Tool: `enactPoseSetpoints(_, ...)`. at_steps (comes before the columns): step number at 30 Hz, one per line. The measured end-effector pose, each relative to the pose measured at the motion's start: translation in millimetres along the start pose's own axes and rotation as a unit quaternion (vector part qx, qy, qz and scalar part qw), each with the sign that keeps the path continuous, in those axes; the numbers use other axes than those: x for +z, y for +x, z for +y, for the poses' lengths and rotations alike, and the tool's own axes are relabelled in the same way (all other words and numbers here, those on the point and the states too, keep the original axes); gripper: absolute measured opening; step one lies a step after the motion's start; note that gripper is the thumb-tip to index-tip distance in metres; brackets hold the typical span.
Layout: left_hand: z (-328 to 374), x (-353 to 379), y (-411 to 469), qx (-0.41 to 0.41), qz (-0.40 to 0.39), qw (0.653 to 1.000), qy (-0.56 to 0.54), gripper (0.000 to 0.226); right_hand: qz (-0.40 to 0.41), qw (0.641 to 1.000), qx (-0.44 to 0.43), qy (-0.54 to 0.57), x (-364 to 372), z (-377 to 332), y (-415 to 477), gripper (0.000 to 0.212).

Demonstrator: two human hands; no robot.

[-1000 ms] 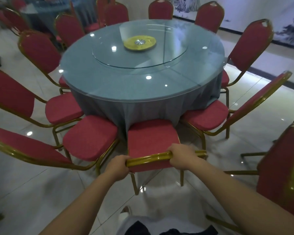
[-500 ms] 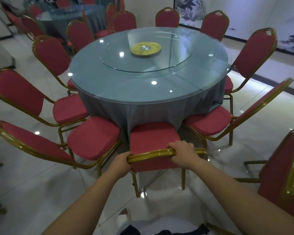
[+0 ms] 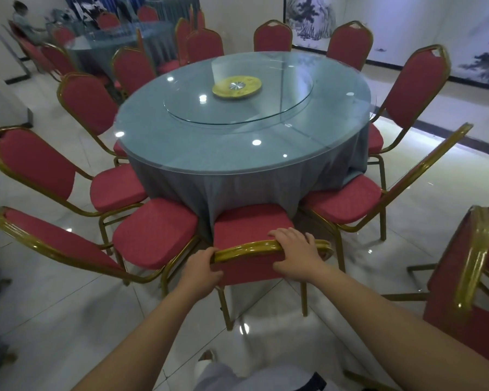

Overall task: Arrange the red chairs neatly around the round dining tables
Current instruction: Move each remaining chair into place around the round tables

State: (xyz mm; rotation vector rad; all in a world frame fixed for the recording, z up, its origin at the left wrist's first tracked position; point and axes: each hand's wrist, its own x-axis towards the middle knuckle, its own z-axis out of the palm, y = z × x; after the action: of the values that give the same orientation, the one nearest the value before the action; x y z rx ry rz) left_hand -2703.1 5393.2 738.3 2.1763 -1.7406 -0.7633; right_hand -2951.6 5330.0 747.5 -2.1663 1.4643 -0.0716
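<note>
A red chair (image 3: 249, 225) with a gold frame stands right in front of me, its seat front touching the grey cloth of the round glass-topped table (image 3: 237, 153). My left hand (image 3: 201, 268) grips the left end of the chair's top rail. My right hand (image 3: 295, 253) lies over the rail's right half, fingers curled over the top and thumb on the red back. Several more red chairs ring the table, among them one at near left (image 3: 153, 231) and one at near right (image 3: 342, 203).
A loose red chair (image 3: 463, 280) stands close at my right, away from the table. A glass turntable with a yellow disc (image 3: 237, 86) sits on the table. A second table (image 3: 116, 40) with chairs and a seated person (image 3: 23, 19) are at the back left.
Both hands have stayed on the chair's top rail. My view has lifted, so more of the room and the second table shows. The chair has hardly shifted.
</note>
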Motion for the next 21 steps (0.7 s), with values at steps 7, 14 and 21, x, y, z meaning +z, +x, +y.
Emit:
enactPoseSetpoints(7,13,-18,6,0.002,-0.065,0.997,-0.035,0.021,-0.109,0.993,0.013,0.042,-29,0,5,0.062)
enactPoseSetpoints(14,72,-45,47,0.141,-0.259,0.951,-0.09,0.031,-0.01,0.955,0.132,0.265,-95,32,-1,0.042)
enactPoseSetpoints(21,164,-9,104,0.217,-0.294,0.923,-0.12,0.04,0.17,0.843,0.338,0.383,-130,107,-39,0.048)
